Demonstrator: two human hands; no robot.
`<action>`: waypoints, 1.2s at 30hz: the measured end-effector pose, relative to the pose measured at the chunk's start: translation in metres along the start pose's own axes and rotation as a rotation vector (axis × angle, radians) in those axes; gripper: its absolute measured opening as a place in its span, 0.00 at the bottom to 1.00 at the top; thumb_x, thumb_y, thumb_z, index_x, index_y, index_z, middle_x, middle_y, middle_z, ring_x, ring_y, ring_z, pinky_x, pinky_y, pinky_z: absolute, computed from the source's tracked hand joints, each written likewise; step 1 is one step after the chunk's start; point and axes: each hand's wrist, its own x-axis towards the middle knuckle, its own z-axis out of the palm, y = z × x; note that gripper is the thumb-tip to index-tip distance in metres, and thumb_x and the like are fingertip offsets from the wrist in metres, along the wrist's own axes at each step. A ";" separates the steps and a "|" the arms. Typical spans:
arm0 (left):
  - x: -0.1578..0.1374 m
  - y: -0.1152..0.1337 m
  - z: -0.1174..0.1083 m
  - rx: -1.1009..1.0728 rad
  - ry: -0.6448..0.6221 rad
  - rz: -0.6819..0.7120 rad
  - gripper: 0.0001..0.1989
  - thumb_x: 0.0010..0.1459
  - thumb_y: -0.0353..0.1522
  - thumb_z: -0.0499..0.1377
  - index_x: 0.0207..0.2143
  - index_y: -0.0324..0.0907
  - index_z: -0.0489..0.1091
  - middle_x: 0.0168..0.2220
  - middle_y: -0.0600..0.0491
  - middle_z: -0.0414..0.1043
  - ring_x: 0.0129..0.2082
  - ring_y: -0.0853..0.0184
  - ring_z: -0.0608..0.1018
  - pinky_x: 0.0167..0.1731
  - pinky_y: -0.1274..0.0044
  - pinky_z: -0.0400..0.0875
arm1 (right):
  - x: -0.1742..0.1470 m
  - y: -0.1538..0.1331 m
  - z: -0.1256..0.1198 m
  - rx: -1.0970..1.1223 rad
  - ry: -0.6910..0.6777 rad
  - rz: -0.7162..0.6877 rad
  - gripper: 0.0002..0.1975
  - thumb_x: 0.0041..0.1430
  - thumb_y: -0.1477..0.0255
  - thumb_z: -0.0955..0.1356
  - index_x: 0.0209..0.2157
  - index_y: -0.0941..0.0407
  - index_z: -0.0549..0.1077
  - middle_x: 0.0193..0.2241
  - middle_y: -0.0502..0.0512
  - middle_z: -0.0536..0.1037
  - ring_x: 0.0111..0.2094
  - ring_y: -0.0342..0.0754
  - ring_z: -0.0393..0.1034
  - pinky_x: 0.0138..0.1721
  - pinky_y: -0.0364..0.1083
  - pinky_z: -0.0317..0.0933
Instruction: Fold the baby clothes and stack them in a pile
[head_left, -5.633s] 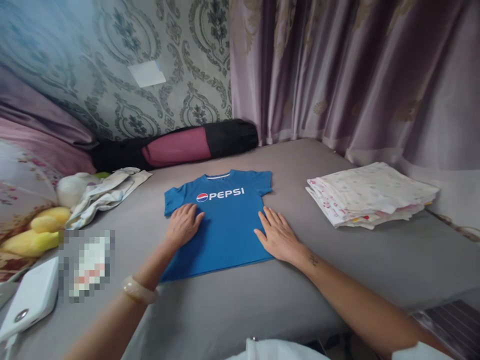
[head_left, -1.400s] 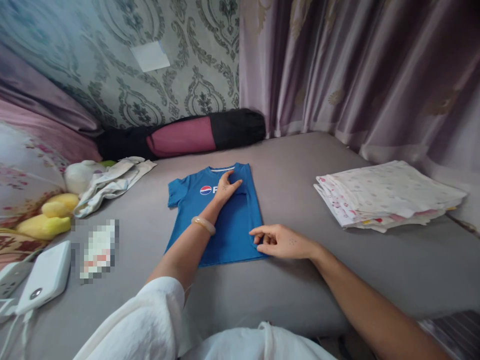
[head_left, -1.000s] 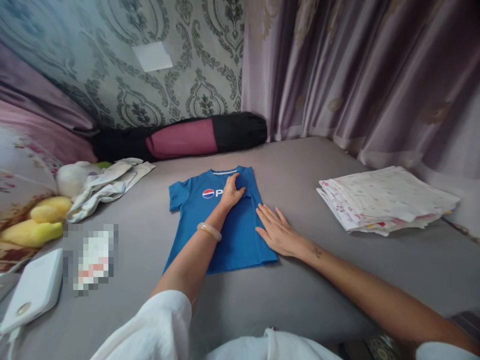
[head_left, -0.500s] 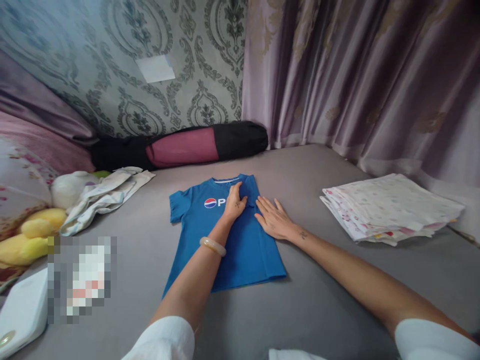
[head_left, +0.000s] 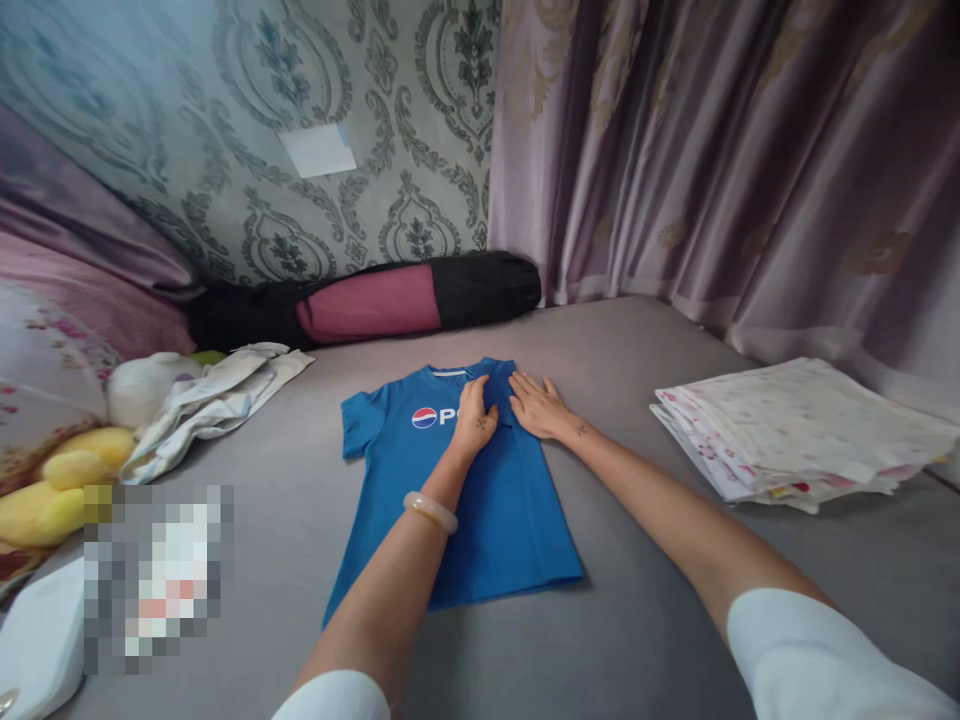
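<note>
A blue T-shirt [head_left: 390, 480] with a round red, white and blue logo lies spread on the grey bed. One sleeve points out on the left, while the right side is folded inward over the front. My left hand [head_left: 475, 418], with a pale bangle on its wrist, rests on the chest beside the folded part, covering some of the printed letters. Its thumb is apart from the fingers, and it grips nothing that I can see. Flat and open, my right hand [head_left: 538, 408] presses along the shirt's folded right edge near the shoulder.
A stack of folded patterned cloths [head_left: 795, 430] sits on the right. On the left lie a crumpled pale cloth [head_left: 217, 405], a yellow plush toy [head_left: 60, 485] and a white object [head_left: 45, 640]. A long black and pink bag [head_left: 367, 305] runs along the wall by the curtain [head_left: 675, 150].
My right hand has slid up along the shirt's right edge toward the shoulder. My left hand stays at nearly the same spot on the chest. The view has shifted slightly.
</note>
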 end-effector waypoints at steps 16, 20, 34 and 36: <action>0.000 0.002 0.000 0.019 0.054 -0.035 0.29 0.48 0.22 0.53 0.55 0.39 0.62 0.52 0.42 0.63 0.56 0.56 0.67 0.57 0.61 0.63 | 0.040 -0.003 -0.002 0.010 0.042 0.083 0.29 0.68 0.66 0.50 0.66 0.64 0.53 0.67 0.63 0.52 0.68 0.54 0.42 0.65 0.62 0.36; 0.002 0.004 -0.004 0.006 0.038 -0.044 0.26 0.49 0.22 0.52 0.53 0.38 0.63 0.51 0.41 0.65 0.56 0.55 0.67 0.57 0.61 0.63 | 0.029 -0.019 0.004 0.035 0.067 0.079 0.30 0.67 0.67 0.50 0.66 0.67 0.51 0.67 0.65 0.50 0.68 0.55 0.41 0.66 0.60 0.36; 0.002 -0.001 -0.003 0.025 0.054 -0.053 0.27 0.48 0.22 0.53 0.53 0.39 0.64 0.53 0.42 0.65 0.58 0.55 0.66 0.59 0.61 0.61 | 0.024 -0.031 0.012 0.038 0.057 0.121 0.29 0.68 0.67 0.50 0.66 0.66 0.52 0.68 0.64 0.48 0.68 0.55 0.40 0.65 0.60 0.37; 0.002 -0.002 -0.002 0.022 0.051 -0.064 0.28 0.47 0.22 0.54 0.54 0.38 0.63 0.55 0.41 0.63 0.59 0.54 0.64 0.60 0.61 0.59 | 0.025 -0.027 0.009 0.044 0.043 0.116 0.29 0.68 0.67 0.50 0.66 0.65 0.52 0.68 0.64 0.49 0.68 0.54 0.41 0.65 0.59 0.38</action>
